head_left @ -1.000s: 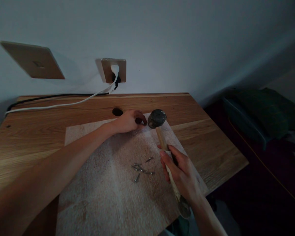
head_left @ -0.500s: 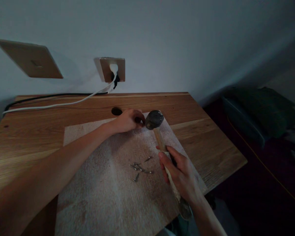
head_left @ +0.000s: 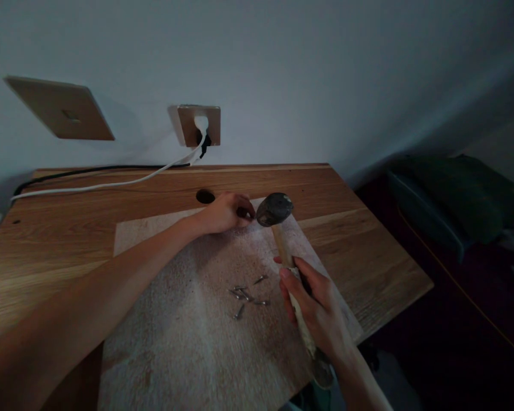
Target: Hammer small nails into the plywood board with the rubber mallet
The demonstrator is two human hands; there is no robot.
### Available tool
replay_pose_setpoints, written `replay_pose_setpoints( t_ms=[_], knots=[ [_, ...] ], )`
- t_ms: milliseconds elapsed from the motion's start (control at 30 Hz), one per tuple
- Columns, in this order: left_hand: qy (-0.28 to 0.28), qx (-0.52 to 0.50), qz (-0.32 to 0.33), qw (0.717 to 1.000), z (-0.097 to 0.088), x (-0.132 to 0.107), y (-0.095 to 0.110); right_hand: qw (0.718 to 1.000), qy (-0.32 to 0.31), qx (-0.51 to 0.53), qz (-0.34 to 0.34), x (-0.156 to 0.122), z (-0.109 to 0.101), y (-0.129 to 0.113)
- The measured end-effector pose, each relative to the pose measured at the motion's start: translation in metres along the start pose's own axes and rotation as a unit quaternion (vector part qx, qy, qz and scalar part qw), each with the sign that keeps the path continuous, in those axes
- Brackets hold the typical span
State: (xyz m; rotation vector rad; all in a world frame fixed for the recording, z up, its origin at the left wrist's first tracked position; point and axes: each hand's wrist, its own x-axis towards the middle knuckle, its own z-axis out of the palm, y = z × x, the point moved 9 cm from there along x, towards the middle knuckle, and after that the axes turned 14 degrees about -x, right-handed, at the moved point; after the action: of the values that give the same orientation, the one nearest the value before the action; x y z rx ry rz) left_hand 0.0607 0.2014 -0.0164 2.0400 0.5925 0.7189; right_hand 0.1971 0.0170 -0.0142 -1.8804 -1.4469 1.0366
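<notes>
Your right hand (head_left: pixel 314 297) grasps the hammer (head_left: pixel 275 209) around its handle, perhaps for good control, with the head just beside your left hand (head_left: pixel 229 212). The left fingers are curled above the far part of the board (head_left: pixel 163 342); I cannot tell if they pinch something. The board lies on the tabletop (head_left: pixel 381 257), probably for support. The loose screws (head_left: pixel 242 294) on it look silvery; the hammer's head is dark, scuffed and rounded.

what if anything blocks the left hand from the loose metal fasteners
Nothing visible: only the board lies between the left hand and the fasteners. The hammer, in the right hand, is off to the right.
</notes>
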Motion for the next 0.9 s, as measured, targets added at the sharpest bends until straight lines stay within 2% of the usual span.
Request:
replay_pose_setpoints(
  t_ms=[300, 467, 567, 633, 700, 800, 833, 900],
  knots=[
    [0.008, 0.001, -0.001, 1.0, -0.003, -0.001, 0.006, 1.0, -0.005, 0.023, 0.014, 0.002, 0.005, 0.008],
    [-0.002, -0.007, -0.009, 1.0, -0.002, 0.0, 0.006, 1.0, 0.002, 0.012, 0.013, -0.007, -0.008, 0.012],
    [-0.002, 0.009, -0.021, 1.0, -0.007, 0.002, 0.01, 0.999, -0.025, -0.022, 0.005, -0.013, -0.013, 0.018],
    [-0.013, 0.036, -0.025, 0.999, -0.008, 0.003, 0.021, 0.998, -0.05, -0.04, 0.006, -0.015, -0.013, 0.024],
    [-0.066, 0.052, -0.029, 0.996, 0.001, 0.002, 0.038, 0.997, -0.062, -0.032, 0.016, -0.014, -0.012, 0.029],
    [-0.203, 0.048, -0.037, 0.977, 0.035, -0.014, 0.069, 0.998, -0.051, 0.003, 0.024, -0.012, -0.012, 0.032],
    [-0.231, 0.067, -0.028, 0.97, 0.046, -0.021, 0.079, 0.999, -0.046, 0.007, 0.022, -0.012, -0.012, 0.031],
    [-0.238, 0.121, -0.017, 0.963, 0.063, -0.031, 0.09, 0.999, -0.041, 0.004, 0.017, -0.012, -0.012, 0.028]
  ],
)
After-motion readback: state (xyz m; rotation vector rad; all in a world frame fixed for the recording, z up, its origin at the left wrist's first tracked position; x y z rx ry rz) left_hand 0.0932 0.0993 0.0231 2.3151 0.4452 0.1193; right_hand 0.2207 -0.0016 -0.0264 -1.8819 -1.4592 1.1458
